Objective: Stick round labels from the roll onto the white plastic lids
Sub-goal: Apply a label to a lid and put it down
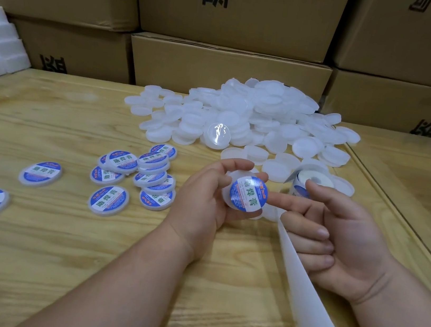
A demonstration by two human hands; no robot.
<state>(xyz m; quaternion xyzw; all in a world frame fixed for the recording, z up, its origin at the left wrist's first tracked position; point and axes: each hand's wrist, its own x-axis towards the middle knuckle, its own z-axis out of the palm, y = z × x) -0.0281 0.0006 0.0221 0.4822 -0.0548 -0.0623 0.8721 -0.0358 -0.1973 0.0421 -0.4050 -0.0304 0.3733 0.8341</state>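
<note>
Unlabeled lids (232, 115) behind, labeled lids (135, 174) left

single head-worn wide-angle view, looking forward and down over a wooden table (29, 262), close above both hands at lower centre, stacked cardboard boxes (239, 8) filling the far background, edges visibly bowed

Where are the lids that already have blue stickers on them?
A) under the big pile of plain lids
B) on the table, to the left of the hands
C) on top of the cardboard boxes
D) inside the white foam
B: the labelled lids lie scattered on the wooden table, left of the left hand, which holds another one.
</note>
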